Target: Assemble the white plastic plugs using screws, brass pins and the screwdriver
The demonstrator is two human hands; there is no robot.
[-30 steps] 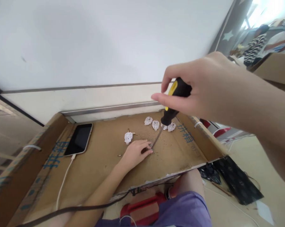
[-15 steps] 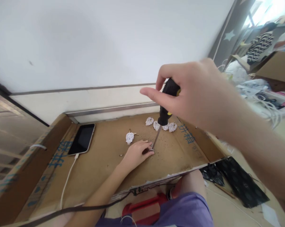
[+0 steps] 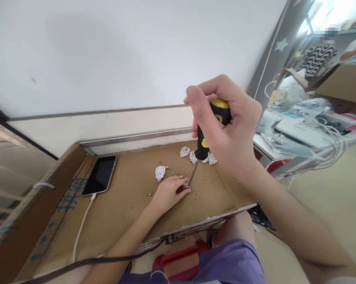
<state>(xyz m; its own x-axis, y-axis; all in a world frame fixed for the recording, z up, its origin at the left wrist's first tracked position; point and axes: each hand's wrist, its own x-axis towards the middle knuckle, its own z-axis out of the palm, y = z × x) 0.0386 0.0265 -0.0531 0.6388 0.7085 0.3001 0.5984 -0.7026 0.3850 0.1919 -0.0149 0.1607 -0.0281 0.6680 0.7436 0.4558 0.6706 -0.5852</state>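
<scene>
My right hand (image 3: pixel 228 130) is wrapped round the black and yellow handle of a screwdriver (image 3: pixel 202 146), its thumb along the upper side. The shaft slants down to a small pale part (image 3: pixel 187 187) on the cardboard. Thumb and fingertips of my left hand (image 3: pixel 169 193) hold that part against the surface; it is mostly hidden, so its kind is unclear. Left of it lies a white plastic piece (image 3: pixel 160 172) with brass-coloured pins (image 3: pixel 167 168). Several similar white pieces (image 3: pixel 184 151) lie in a row behind, some partly covered by the screwdriver and my right hand.
Cardboard (image 3: pixel 121 221) with a raised left side covers the work surface. A phone (image 3: pixel 100 175) with a white cable lies at left. A small metal bit (image 3: pixel 149 194) and dark specks lie about. A cluttered table (image 3: pixel 302 134) stands right; a person in a patterned top is beyond.
My right hand has turned about the screwdriver handle, its thumb swinging up and its fingers wrapping round. My left hand keeps its hold; the view has shifted slightly.
</scene>
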